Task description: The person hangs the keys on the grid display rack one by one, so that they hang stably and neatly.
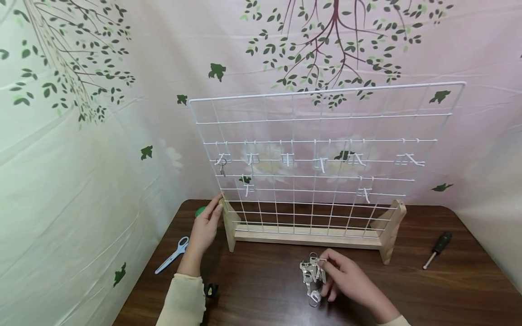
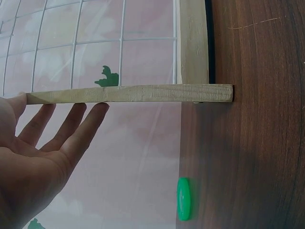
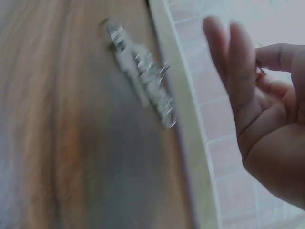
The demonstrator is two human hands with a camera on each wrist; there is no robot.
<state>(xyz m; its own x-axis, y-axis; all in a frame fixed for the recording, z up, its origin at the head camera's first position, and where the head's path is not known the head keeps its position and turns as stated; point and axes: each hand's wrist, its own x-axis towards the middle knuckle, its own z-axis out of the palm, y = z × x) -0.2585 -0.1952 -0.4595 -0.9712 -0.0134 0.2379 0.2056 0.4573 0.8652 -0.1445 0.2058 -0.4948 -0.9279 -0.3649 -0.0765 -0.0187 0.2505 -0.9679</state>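
Note:
A white wire grid rack (image 1: 303, 175) with several hooks stands on a wooden base. My left hand (image 1: 205, 231) grips the rack's left wooden leg (image 2: 138, 93), thumb on one side and fingertips on the other. In the head view, my right hand (image 1: 344, 276) is over the table beside a pile of silver keys (image 1: 308, 274). Between its thumb and index finger it pinches a key ring (image 3: 261, 71), mostly hidden by the fingers; the other fingers extend. On the leftmost upper hook hangs one key on a ring (image 1: 222, 167).
Light blue scissors (image 1: 173, 254) lie at the left of the brown table, a black object (image 1: 211, 290) beside the left sleeve. A green round object (image 2: 184, 199) is behind the left hand. At the right lies a dark-handled screwdriver (image 1: 438, 249). Patterned cloth hangs behind.

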